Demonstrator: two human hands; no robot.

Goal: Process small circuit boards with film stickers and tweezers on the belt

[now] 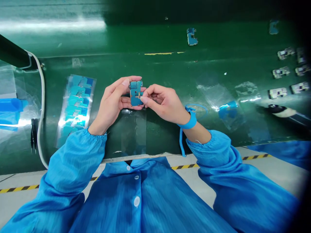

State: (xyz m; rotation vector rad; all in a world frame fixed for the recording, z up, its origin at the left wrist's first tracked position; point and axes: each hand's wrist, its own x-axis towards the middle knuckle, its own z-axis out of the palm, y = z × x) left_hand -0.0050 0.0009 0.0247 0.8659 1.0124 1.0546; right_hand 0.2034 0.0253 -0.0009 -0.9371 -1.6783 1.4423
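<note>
My left hand [115,98] is closed round a small blue-faced circuit board [136,88], thumb near its upper left corner and fingers behind it. My right hand [162,101] meets the board's right edge, with thumb and index finger pinched at its lower right part. Whether a small piece lies in that pinch is hidden. A blue wrist strap [189,120] with a coiled cord circles my right wrist. To the left lies a clear sheet of blue film stickers [77,105] on the green work mat [107,69].
Another blue-faced board [192,36] lies further back. Several boards [281,72] sit at the far right, near a dark-and-white tool [283,111]. Clear plastic with a blue film piece [227,110] lies right of my hands. A white cable [41,97] and tweezers [33,136] are at left.
</note>
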